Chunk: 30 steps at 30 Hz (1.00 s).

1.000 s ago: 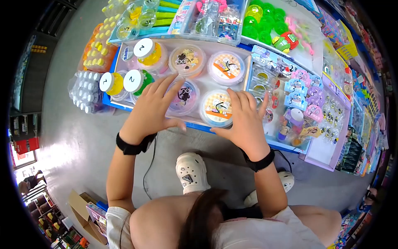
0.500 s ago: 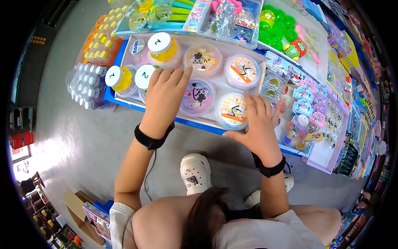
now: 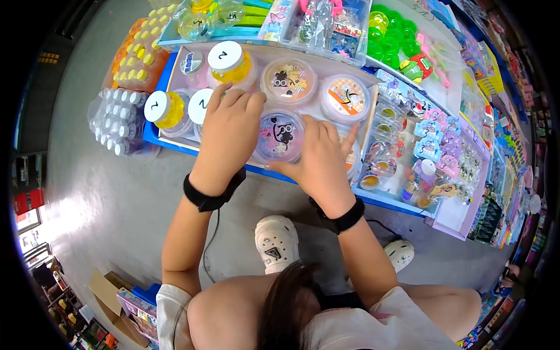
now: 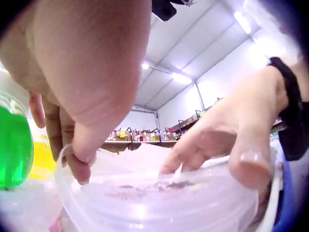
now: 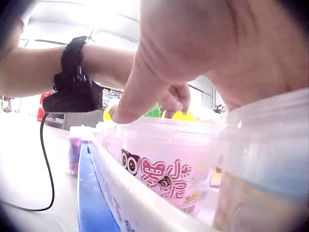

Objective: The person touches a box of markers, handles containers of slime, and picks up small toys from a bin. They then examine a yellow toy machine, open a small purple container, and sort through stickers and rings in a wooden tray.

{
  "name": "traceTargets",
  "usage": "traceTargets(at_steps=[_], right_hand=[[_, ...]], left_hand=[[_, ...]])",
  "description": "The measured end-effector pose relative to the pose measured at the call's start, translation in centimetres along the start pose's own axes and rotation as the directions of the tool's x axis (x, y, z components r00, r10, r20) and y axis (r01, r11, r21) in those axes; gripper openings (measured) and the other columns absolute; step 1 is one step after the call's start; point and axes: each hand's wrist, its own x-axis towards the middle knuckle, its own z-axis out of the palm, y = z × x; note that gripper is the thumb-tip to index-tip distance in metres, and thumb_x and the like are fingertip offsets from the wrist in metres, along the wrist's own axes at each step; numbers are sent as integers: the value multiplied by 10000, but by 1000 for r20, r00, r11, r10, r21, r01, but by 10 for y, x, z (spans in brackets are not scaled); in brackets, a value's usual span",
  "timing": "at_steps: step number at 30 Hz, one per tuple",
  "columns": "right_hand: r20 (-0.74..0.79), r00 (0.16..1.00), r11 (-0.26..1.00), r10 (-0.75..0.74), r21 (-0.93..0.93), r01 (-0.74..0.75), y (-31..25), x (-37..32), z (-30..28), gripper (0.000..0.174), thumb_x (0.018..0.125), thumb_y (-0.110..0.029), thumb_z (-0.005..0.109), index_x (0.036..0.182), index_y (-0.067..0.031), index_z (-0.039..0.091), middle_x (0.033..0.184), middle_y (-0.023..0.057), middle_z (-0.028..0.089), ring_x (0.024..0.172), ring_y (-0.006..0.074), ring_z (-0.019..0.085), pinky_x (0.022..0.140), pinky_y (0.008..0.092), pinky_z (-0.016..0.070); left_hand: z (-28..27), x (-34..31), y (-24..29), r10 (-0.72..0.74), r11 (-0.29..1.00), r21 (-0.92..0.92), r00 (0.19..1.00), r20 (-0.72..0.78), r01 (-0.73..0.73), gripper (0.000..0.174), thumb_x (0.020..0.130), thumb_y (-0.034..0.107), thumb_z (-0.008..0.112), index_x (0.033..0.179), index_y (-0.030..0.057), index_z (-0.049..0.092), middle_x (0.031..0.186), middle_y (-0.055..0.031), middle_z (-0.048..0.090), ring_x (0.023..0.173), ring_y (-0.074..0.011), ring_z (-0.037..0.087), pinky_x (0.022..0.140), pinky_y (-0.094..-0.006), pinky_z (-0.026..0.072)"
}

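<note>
A round clear tub (image 3: 279,139) of pink stuff, its lid printed with a dark cartoon cat, sits in the front row of a shallow display box (image 3: 265,167). Over its left side is my left hand (image 3: 228,135), fingers bent downward, fingertips at the lid's edge in the left wrist view. My right hand (image 3: 324,164) reaches across from the right, its thumb (image 5: 137,99) at the lid's front rim and its fingers spread toward the tub's far right. An orange-checked tub (image 3: 352,160) is partly hidden under this hand.
More lidded tubs stand behind, one yellow-topped (image 3: 289,81) and one orange-and-white (image 3: 345,98). White-capped jars (image 3: 166,111) are on the left. Carded toys in a tray (image 3: 385,169) lie to the right. Bundled white-capped bottles (image 3: 119,119) stand on the floor.
The right hand has moved left from the orange-checked tub to the pink tub. The left hand has shifted slightly, fingers more bent over the tub's left side.
</note>
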Motion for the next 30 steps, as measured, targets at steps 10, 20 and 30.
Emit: traceTargets(at_steps=[10,20,30], right_hand=[[0,992,979,-122,165,121,40,-43,-54,604,749,-199,730,1308,-107,520,1316,127,517,1322,379,365,1119,614,170],[-120,985,982,-127,127,142,44,-33,-48,479,795,-156,689,1257,-107,573,1308,136,526,1299,394,390,1075,540,309],[-76,981,984,-179,10,180,47,-22,-32,568,687,-235,763,1217,-128,590,1283,108,520,1250,350,432,1044,522,359]], left_hand=[[-14,-61,38,103,897,-441,982,155,-25,210,712,134,745,914,118,687,1249,-90,594,1166,-316,559,945,-427,473],[-7,-50,46,30,928,-370,981,190,43,423,743,142,731,1152,213,653,1316,-91,564,1247,-323,505,1032,-474,408],[-8,-45,39,177,969,-208,959,220,-131,476,693,178,738,1155,271,672,1343,-47,557,1263,-260,496,1075,-477,362]])
